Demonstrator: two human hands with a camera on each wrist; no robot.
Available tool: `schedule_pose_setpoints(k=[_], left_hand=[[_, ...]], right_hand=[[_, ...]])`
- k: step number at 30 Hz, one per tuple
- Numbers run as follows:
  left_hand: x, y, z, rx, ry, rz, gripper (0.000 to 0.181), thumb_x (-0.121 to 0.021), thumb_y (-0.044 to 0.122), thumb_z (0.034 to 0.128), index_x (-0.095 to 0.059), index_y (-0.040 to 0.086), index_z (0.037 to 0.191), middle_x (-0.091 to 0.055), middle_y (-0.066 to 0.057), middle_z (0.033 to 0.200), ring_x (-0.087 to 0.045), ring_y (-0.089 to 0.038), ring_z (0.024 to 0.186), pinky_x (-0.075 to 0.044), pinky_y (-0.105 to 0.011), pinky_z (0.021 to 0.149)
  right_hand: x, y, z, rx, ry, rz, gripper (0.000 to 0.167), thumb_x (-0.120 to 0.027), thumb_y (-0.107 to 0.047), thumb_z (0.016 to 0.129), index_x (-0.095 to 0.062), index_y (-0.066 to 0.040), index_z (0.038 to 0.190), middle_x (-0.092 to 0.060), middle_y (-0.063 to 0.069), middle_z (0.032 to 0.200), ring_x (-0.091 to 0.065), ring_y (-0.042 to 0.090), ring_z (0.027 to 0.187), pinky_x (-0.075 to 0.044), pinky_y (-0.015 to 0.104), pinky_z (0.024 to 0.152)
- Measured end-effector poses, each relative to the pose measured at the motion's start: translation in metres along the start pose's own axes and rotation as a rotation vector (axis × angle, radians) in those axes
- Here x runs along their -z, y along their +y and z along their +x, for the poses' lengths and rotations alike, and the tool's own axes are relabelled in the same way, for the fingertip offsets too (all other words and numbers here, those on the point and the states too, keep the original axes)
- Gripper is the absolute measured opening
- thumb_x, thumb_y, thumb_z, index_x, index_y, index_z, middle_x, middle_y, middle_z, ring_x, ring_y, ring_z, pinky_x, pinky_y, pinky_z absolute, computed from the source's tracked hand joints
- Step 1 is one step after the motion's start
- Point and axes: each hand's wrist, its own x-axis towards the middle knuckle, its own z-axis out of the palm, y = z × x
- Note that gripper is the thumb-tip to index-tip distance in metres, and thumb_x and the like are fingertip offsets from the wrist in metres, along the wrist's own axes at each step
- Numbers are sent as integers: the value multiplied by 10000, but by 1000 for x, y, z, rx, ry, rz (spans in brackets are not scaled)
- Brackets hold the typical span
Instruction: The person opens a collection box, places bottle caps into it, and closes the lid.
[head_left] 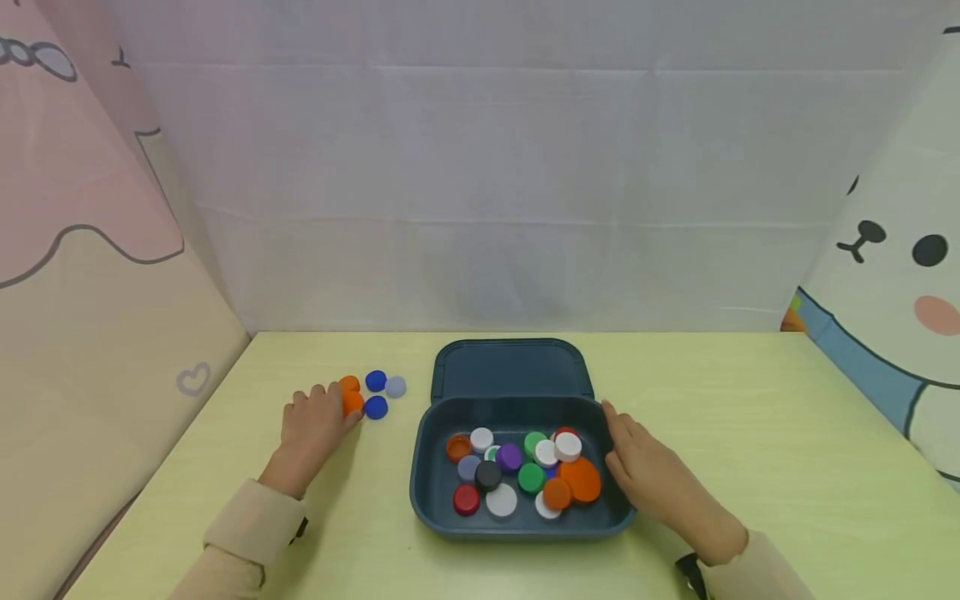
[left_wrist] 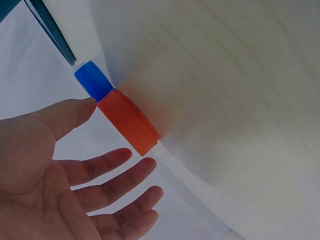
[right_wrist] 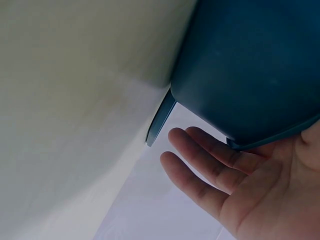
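On the table's left, my left hand (head_left: 313,423) is at an orange bottle cap (head_left: 352,402), thumb and fingers spread loosely on either side of it. In the left wrist view the thumb tip is at the edge of that orange cap (left_wrist: 127,120), beside a blue cap (left_wrist: 94,80). Another orange cap (head_left: 349,383), two blue caps (head_left: 377,407) and a pale blue cap (head_left: 396,387) lie close by. My right hand (head_left: 660,479) rests against the right side of a dark blue box (head_left: 517,533), its fingers extended along the outer wall (right_wrist: 240,75).
Inside the box are many caps, including a purple cap (head_left: 509,457), a black cap (head_left: 488,476), a red cap (head_left: 466,500) and a large orange cap (head_left: 581,481). Its lid (head_left: 513,367) lies behind it. A pale cloth (head_left: 517,208) stands along the table's back edge.
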Motion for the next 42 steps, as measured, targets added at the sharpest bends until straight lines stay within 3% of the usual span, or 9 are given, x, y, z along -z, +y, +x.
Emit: schedule_pose_setpoints(k=[8, 19, 32, 37, 42], left_hand=[[-5, -3, 4, 25, -27, 1, 484, -641, 325, 830, -499, -104, 1003, -530, -194, 798, -466, -327, 695, -422, -412, 620], [-5, -6, 6, 2, -28, -7, 465, -659, 296, 821, -508, -118, 971, -537, -197, 788, -470, -313, 672, -436, -402, 598], [-6, -9, 9, 25, -74, -32, 511, -676, 308, 797, -491, -126, 994, -535, -192, 790, -470, -309, 684, -430, -395, 605], [-3, -8, 8, 26, -38, -22, 504, -679, 323, 787, -486, -112, 952, -508, -173, 744, -457, -304, 667, -411, -379, 587], [2, -6, 5, -2, 53, -19, 479, -671, 338, 781, -482, -88, 890, -493, -162, 703, -443, -297, 634, -400, -374, 560]], right_hand=[[0, 0, 0, -9, -7, 5, 530, -506, -94, 886, -319, 90, 1346, -493, 271, 1255, -495, 381, 1161, -431, 483, 929], [0, 0, 0, 2, 2, 4, 523, -501, -95, 887, -322, 91, 1342, -495, 273, 1250, -494, 385, 1162, -430, 483, 930], [-2, 0, -1, 15, 14, -11, 522, -507, -93, 884, -325, 86, 1339, -516, 247, 1210, -517, 355, 1128, -447, 465, 912], [-2, 0, -1, 19, 15, -16, 523, -508, -95, 886, -322, 86, 1340, -517, 243, 1208, -518, 348, 1123, -448, 461, 913], [-2, 0, -1, 22, 11, -18, 525, -508, -98, 887, -318, 88, 1340, -508, 257, 1226, -510, 363, 1135, -446, 469, 914]])
